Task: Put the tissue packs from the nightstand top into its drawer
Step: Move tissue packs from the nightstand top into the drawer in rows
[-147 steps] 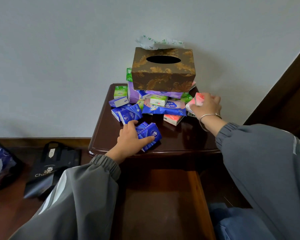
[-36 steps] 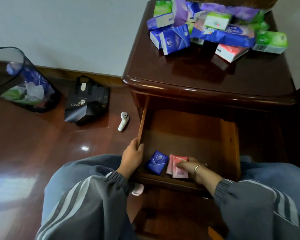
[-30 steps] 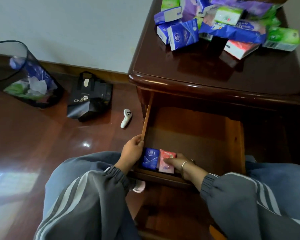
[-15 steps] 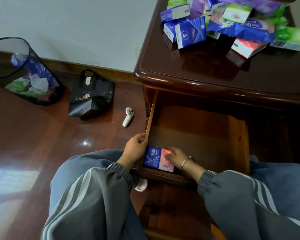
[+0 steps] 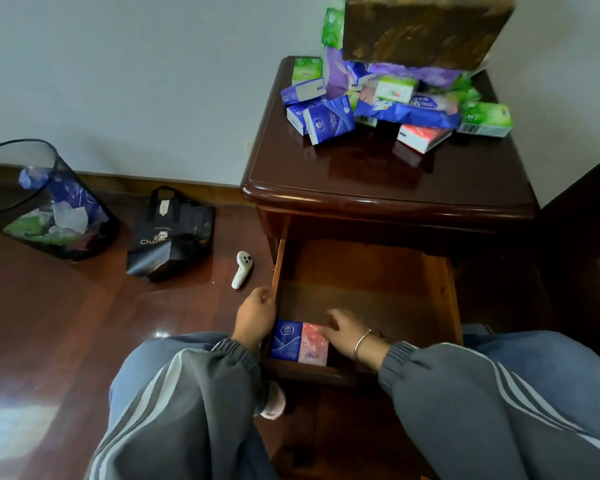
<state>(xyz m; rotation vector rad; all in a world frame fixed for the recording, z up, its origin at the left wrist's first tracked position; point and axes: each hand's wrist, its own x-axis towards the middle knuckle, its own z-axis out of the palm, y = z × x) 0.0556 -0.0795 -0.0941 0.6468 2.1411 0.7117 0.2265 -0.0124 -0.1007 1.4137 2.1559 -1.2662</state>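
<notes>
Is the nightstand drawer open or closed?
Open: the drawer is pulled out, with a blue tissue pack and a pink tissue pack inside.

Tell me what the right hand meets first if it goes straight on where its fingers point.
Probably the pink pack, at the fingertips of the right hand; then the blue pack beside it.

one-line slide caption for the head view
Right hand touches a pink pack beside a blue pack in the open drawer.

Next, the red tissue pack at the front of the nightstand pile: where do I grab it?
Pinch the red tissue pack across its free near end, coming from the front: its far end seems tucked under the long blue pack.
</notes>
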